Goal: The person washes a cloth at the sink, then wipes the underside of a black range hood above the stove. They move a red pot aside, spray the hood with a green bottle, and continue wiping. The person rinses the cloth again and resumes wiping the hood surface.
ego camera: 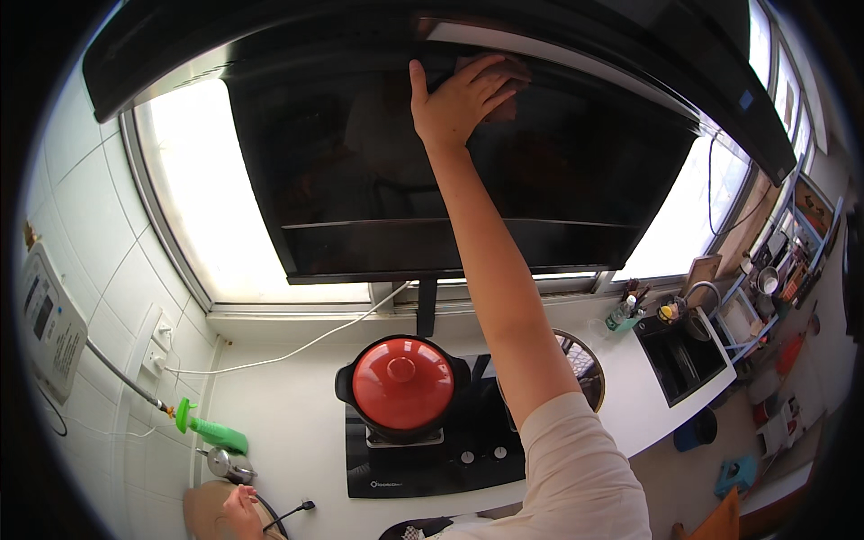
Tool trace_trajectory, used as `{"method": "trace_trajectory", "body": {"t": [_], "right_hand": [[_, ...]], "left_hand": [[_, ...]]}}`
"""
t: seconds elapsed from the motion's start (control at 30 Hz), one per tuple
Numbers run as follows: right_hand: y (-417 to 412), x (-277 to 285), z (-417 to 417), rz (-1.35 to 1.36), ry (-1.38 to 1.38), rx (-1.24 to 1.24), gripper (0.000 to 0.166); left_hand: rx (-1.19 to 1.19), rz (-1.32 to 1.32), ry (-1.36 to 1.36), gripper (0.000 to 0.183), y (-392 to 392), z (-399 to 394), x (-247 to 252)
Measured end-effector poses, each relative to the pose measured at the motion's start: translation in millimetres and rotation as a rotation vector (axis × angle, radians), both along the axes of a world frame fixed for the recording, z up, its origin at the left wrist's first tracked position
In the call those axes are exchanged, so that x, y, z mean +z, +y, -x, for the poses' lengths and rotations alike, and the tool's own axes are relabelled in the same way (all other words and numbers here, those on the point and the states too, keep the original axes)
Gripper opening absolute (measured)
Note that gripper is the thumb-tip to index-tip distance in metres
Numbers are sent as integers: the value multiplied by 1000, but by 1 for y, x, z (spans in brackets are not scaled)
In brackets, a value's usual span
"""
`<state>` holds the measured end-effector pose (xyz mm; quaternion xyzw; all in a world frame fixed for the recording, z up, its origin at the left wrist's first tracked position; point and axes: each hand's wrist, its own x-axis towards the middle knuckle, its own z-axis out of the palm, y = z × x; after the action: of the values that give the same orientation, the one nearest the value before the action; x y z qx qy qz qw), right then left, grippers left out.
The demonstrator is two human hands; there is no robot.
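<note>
My right hand is raised against the glossy black front panel of a range hood, with thumb and fingers spread. A dim, brownish shape beside the fingers looks like the hand's reflection in the panel. Low at the left, my left hand hovers with loosely curled fingers near a brown round-edged board; nothing shows in it. Below the hood, a black pot with a red lid sits on the left burner of a black gas cooktop. My right arm partly hides a round glass lid over the other burner.
At the left wall stand a green spray bottle and a steel pot. A black plug lies on the white counter. A white cord runs to wall sockets. Rightward are a bottle and a black sink.
</note>
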<state>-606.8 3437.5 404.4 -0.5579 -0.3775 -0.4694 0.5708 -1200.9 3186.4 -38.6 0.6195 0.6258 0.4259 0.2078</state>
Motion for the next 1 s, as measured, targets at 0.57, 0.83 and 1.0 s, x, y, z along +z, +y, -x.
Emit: {"method": "trace_trajectory", "body": {"t": [0.57, 0.83, 1.0], "right_hand": [[85, -35, 205, 478, -786, 35, 43], [10, -45, 55, 468, -781, -19, 33], [-59, -57, -82, 461, -550, -96, 40]], "left_hand": [[-69, 19, -94, 41, -39, 6, 27], [-97, -6, -173, 44, -30, -14, -1], [-120, 33, -151, 48, -24, -52, 4]]}}
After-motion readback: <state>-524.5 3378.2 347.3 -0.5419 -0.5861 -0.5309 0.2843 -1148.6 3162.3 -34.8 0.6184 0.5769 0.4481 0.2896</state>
